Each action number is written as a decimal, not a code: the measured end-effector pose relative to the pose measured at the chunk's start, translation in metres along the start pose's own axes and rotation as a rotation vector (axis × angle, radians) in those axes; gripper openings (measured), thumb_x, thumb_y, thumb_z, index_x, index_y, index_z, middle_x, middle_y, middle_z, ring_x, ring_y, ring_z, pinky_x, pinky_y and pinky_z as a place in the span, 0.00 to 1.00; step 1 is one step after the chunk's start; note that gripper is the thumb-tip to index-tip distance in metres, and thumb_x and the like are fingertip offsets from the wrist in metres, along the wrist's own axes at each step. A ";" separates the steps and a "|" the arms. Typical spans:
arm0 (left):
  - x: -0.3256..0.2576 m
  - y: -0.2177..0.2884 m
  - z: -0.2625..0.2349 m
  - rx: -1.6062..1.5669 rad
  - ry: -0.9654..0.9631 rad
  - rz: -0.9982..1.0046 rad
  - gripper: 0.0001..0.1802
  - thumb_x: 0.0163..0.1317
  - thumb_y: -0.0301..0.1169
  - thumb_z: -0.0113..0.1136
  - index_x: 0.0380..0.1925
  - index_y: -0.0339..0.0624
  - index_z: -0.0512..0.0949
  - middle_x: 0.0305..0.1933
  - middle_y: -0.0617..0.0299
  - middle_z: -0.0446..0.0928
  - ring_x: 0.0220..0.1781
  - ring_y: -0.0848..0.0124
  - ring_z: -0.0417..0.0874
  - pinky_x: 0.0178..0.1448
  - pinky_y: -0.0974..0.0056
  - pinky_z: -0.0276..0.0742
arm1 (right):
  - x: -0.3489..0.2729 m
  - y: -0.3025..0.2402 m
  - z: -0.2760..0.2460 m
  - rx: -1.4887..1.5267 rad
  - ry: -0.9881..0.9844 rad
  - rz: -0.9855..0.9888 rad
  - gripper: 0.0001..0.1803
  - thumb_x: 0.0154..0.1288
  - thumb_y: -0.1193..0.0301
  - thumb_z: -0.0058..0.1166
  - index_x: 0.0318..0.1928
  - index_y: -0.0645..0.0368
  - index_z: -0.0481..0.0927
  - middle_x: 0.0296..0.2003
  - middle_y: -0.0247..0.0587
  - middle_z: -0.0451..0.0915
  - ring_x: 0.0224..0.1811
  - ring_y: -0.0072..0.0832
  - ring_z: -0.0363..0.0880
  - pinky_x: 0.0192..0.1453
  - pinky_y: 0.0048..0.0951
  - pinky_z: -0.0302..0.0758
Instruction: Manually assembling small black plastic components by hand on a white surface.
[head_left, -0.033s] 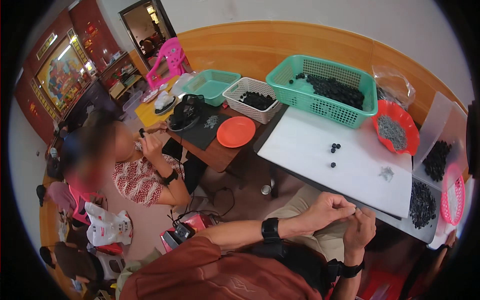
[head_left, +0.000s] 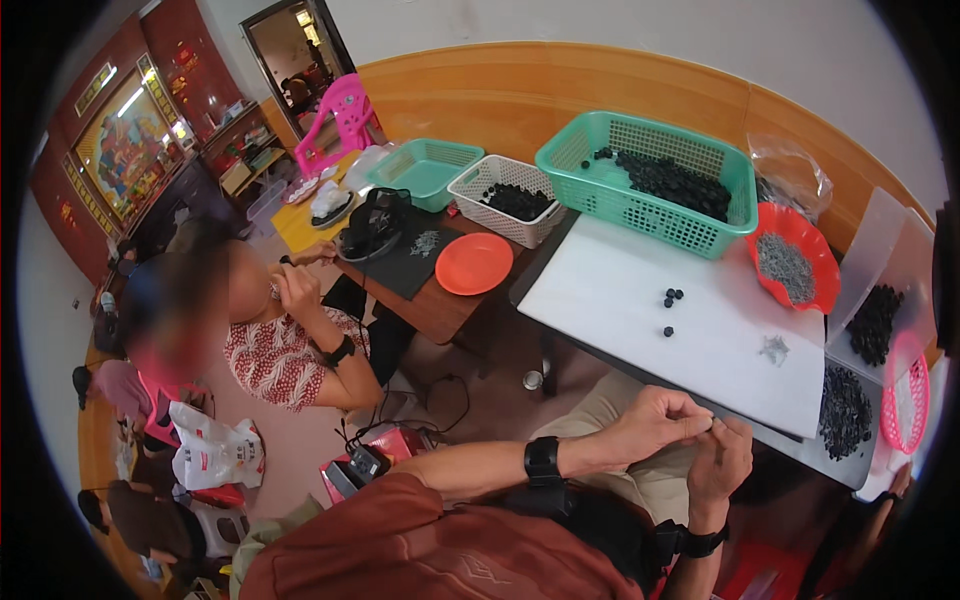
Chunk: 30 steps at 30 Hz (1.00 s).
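Left hand (head_left: 655,418) and right hand (head_left: 722,462) meeting fingertip to fingertip below the white board (head_left: 640,300), pinching something too small to make out. Four loose black pieces (head_left: 672,299) lying on that board. Same pose as the earlier frame.

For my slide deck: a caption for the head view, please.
Both hands, left hand and right hand, meet below a white table strewn with small black parts.
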<state>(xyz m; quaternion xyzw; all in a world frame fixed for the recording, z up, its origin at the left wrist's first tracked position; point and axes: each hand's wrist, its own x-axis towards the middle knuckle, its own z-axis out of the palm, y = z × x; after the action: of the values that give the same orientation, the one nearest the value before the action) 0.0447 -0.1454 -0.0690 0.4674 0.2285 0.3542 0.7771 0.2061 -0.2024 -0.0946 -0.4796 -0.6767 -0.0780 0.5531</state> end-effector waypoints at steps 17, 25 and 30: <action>-0.023 0.008 -0.012 -0.058 -0.075 -0.126 0.19 0.66 0.30 0.72 0.50 0.40 0.72 0.43 0.61 0.82 0.42 0.79 0.82 0.43 0.73 0.77 | 0.032 -0.037 -0.027 0.068 -0.429 0.125 0.17 0.54 0.75 0.72 0.46 0.56 0.87 0.34 0.43 0.80 0.31 0.40 0.83 0.32 0.36 0.80; -0.031 0.012 -0.028 0.004 -0.137 -0.149 0.13 0.69 0.27 0.69 0.48 0.40 0.75 0.45 0.61 0.82 0.46 0.78 0.83 0.48 0.73 0.79 | 0.028 -0.039 -0.019 0.096 -0.462 0.081 0.11 0.57 0.73 0.70 0.42 0.56 0.86 0.34 0.37 0.81 0.30 0.36 0.83 0.30 0.36 0.80; -0.029 0.020 -0.023 0.021 -0.066 -0.141 0.10 0.68 0.24 0.69 0.44 0.41 0.77 0.43 0.64 0.83 0.44 0.79 0.84 0.50 0.72 0.81 | 0.031 -0.035 -0.021 0.209 -0.449 0.172 0.11 0.60 0.71 0.71 0.42 0.58 0.85 0.33 0.38 0.80 0.29 0.35 0.82 0.29 0.34 0.79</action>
<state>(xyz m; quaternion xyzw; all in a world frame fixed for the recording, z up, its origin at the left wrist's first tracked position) 0.0035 -0.1487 -0.0612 0.4696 0.2387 0.2806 0.8024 0.1969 -0.2174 -0.0462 -0.4809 -0.7436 0.1482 0.4403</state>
